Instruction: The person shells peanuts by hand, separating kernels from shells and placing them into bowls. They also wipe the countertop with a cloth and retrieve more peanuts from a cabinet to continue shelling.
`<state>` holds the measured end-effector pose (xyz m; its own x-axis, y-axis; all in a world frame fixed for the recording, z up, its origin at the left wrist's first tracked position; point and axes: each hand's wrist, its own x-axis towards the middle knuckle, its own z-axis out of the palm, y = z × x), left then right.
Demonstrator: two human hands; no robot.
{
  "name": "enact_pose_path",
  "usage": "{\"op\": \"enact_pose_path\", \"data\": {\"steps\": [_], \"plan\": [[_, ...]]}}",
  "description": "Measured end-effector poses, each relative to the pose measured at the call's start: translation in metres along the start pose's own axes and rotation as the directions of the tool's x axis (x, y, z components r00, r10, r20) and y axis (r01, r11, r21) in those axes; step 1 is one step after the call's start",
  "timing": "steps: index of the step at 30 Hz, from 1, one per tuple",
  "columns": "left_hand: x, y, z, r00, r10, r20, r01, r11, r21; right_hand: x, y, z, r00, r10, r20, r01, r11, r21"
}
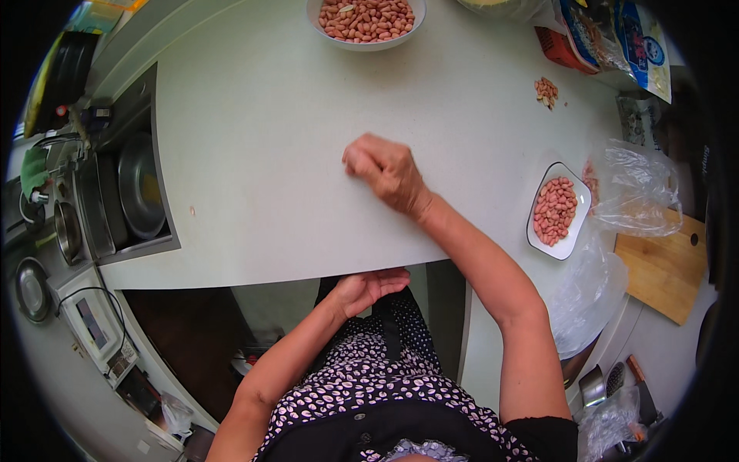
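My right hand (384, 168) is over the middle of the pale countertop (260, 173), its fingers curled inward; whether something small is inside them cannot be seen. Palm up and slightly cupped, my left hand (369, 289) is at the counter's front edge, with no object visible in it. A round white bowl (366, 45) full of shelled peanuts (369, 20) stands at the far side. To the right, a white dish with a dark rim (561, 252) holds more peanuts (555, 211). Beyond that dish lies a small pile of peanuts or peanut pieces (546, 93).
A sink (107, 208) holding a metal basin (141, 187) is at the left. On the right are a clear plastic bag (638, 185), a wooden cutting board (664, 271) and food packages (641, 52). One small bit (193, 211) lies on the counter near the sink.
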<state>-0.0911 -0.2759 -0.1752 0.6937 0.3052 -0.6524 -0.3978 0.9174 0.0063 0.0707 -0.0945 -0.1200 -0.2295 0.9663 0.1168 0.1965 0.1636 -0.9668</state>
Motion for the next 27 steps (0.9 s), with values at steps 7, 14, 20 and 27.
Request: {"op": "enact_pose_path", "data": {"steps": [7,14,20,27], "plan": [[0.004,0.002,0.010,0.990,0.139,-0.023,-0.141,0.983,-0.120,-0.078,-0.016,0.024,0.993,-0.066,0.095,0.067,0.998,-0.009],[0.021,-0.028,-0.058,0.962,0.248,0.114,-0.258,0.962,0.091,-0.145,-0.034,0.056,0.987,-0.158,-0.019,0.159,0.982,0.104],[0.004,-0.015,-0.010,0.956,0.181,0.230,-0.145,0.976,-0.165,-0.196,-0.033,0.080,0.998,0.037,-0.056,-0.035,0.999,0.038],[-0.005,-0.022,-0.008,0.959,0.183,0.215,-0.124,0.958,-0.260,-0.200,-0.069,0.038,0.779,0.448,-0.439,-0.200,0.841,0.503]]}}
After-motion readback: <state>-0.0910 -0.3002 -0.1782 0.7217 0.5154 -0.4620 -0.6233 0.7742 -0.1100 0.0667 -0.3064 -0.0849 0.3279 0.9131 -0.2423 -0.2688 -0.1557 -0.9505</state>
